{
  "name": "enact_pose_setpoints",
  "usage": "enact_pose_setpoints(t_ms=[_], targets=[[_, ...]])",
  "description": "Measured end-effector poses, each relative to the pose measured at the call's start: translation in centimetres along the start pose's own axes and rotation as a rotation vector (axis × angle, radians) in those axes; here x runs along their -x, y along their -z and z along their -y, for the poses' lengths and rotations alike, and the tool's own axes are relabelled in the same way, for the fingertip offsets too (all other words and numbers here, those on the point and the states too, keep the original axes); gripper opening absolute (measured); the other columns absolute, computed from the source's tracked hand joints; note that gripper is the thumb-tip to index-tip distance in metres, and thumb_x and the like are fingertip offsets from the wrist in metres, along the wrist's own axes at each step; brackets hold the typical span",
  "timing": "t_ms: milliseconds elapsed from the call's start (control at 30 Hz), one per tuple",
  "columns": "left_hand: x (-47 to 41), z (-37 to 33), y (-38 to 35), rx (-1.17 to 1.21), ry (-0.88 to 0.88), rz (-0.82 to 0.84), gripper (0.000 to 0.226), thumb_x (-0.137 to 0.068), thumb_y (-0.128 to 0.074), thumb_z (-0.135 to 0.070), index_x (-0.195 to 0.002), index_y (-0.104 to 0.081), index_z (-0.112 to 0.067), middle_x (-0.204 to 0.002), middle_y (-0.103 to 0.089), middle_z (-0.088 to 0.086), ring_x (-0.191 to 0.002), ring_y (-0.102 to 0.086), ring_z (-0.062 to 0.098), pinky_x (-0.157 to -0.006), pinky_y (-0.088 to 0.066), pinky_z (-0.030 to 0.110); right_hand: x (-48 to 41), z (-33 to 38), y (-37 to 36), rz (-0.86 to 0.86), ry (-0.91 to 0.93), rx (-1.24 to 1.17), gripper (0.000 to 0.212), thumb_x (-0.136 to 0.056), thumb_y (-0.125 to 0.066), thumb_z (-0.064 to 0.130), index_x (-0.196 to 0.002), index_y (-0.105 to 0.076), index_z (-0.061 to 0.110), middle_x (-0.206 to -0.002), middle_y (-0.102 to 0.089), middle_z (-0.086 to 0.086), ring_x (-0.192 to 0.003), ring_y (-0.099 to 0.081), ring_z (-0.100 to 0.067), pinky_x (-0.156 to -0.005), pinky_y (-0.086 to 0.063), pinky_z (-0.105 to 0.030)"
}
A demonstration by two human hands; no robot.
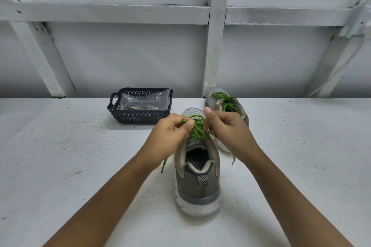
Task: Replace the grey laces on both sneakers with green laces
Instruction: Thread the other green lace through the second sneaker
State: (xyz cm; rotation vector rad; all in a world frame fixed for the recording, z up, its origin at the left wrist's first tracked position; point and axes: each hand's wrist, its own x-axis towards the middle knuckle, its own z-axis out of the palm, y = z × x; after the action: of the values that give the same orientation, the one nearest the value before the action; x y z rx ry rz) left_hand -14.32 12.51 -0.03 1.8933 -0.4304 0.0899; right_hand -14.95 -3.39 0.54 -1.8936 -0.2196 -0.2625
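On the white table top (pixel 80 156), head view: a grey sneaker (pixel 197 178) stands upright at centre, heel toward the camera, toe pointing away. Green lace (pixel 197 130) is bunched in loops over its tongue.

Left hand (pixel 170 134): thumb and fingers pinch one loop of the green lace at the top of the shoe.

Right hand (pixel 226 128): fingers curled in against the same loops, forefinger raised; the exact grip is partly hidden.

One loose lace end hangs down under each wrist, either side of the shoe.

Second sneaker (pixel 226 106) lies behind the right hand, close to the wall, threaded with its own green lacing (pixel 225 100).

Dark perforated basket (pixel 140 116) sits left of it, apart from both shoes, with a clear plastic bag (pixel 144 101) inside; the bag's contents are unclear.
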Motion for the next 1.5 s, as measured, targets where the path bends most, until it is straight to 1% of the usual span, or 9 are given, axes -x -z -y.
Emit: enact_pose_setpoints(t_ms=[133,300,433,733,900,1067,1200,1367,1500], targets=[[-0.2,-0.2,0.3,0.364,0.156,0.059,0.021,-0.093,-0.051,-0.012,-0.081,-0.068,-0.012,-0.065,-0.069,-0.014,-0.063,-0.060,-0.010,-0.057,-0.042,0.003,1.2,0.1,-0.4,0.004,0.160,0.195,0.043,-0.083,-0.050,0.054,-0.071,-0.069,0.016,-0.067,-0.061,0.006,-0.065,-0.054,-0.002,-0.061,-0.041,-0.015],[-0.3,-0.2,0.2,0.395,0.156,0.044,0.020,-0.091,-0.054,-0.013,-0.085,-0.070,-0.003,-0.066,-0.069,-0.009,-0.066,-0.062,-0.005,-0.061,-0.044,0.006,1.3,-0.6,-0.9,-0.075,0.224,0.288,0.015,-0.085,-0.069,0.022,-0.094,-0.074,0.012,-0.083,-0.061,0.007,-0.077,-0.055,0.000,-0.071,-0.039,-0.006],[-0.3,0.0,0.3,0.274,0.150,0.013,0.032,-0.090,-0.057,-0.021,-0.060,-0.066,-0.014,-0.054,-0.053,-0.003,-0.050,-0.049,0.004,-0.052,-0.040,0.013,1.4,-1.1,-0.6,-0.089,0.152,0.244,0.013,-0.089,-0.064,0.019,-0.093,-0.074,0.014,-0.082,-0.060,0.010,-0.078,-0.055,0.004,-0.071,-0.036,-0.004],[1.0,3.0,2.7,0.183,0.315,-0.091,0.035,-0.093,-0.054,-0.027,-0.066,-0.058,-0.005,-0.040,-0.037,-0.005,-0.034,-0.029,0.006,-0.036,-0.024,0.014,2.7,-3.5,2.7,-0.104,-0.046,0.251,0.017,-0.091,-0.059,0.019,-0.075,-0.067,0.020,-0.079,-0.068,0.002,-0.075,-0.061,-0.005,-0.063,-0.041,-0.008],[1.3,3.5,2.0,0.454,0.439,-0.170,0.022,-0.091,-0.057,-0.024,-0.080,-0.066,-0.009,-0.060,-0.058,-0.011,-0.037,-0.033,0.004,-0.037,-0.022,0.014,3.2,-4.0,2.8,-0.088,-0.124,0.155,0.023,-0.092,-0.057,0.018,-0.073,-0.068,0.018,-0.068,-0.069,0.003,-0.066,-0.062,-0.007,-0.058,-0.046,-0.016],[1.0,3.5,1.3,0.796,0.612,-0.215,0.019,-0.091,-0.056,-0.021,-0.075,-0.064,-0.016,-0.059,-0.053,-0.009,-0.035,-0.035,0.001,-0.033,-0.026,0.011,3.1,-4.0,2.7,-0.094,-0.177,0.076,0.024,-0.093,-0.056,0.016,-0.071,-0.068,0.015,-0.066,-0.068,0.000,-0.070,-0.066,-0.016,-0.065,-0.056,-0.032],[0.8,3.4,1.1,1.083,0.702,-0.198,0.022,-0.095,-0.049,-0.023,-0.074,-0.053,-0.015,-0.057,-0.045,-0.005,-0.035,-0.038,0.001,-0.033,-0.029,0.011,3.0,-4.1,2.5,-0.085,-0.193,0.027,0.024,-0.094,-0.055,0.013,-0.073,-0.067,0.011,-0.061,-0.065,0.003,-0.060,-0.063,-0.007,-0.060,-0.055,-0.025],[0.8,3.0,0.8,1.262,0.659,-0.217,0.030,-0.099,-0.039,-0.022,-0.072,-0.049,-0.014,-0.053,-0.046,-0.001,-0.041,-0.048,0.005,-0.039,-0.040,0.013,3.0,-4.1,2.5,-0.051,-0.230,-0.077,0.021,-0.094,-0.054,0.010,-0.080,-0.068,0.008,-0.056,-0.063,0.005,-0.053,-0.059,-0.007,-0.051,-0.049,-0.021],[1.1,2.7,0.8,0.944,0.410,-0.222,0.022,-0.093,-0.048,-0.022,-0.074,-0.053,-0.012,-0.055,-0.053,-0.002,-0.047,-0.051,0.007,-0.039,-0.038,0.018,2.8,-3.6,3.2,-0.062,-0.240,-0.147,0.018,-0.091,-0.059,0.006,-0.085,-0.073,0.015,-0.058,-0.065,0.000,-0.052,-0.057,-0.008,-0.050,-0.047,-0.020]])
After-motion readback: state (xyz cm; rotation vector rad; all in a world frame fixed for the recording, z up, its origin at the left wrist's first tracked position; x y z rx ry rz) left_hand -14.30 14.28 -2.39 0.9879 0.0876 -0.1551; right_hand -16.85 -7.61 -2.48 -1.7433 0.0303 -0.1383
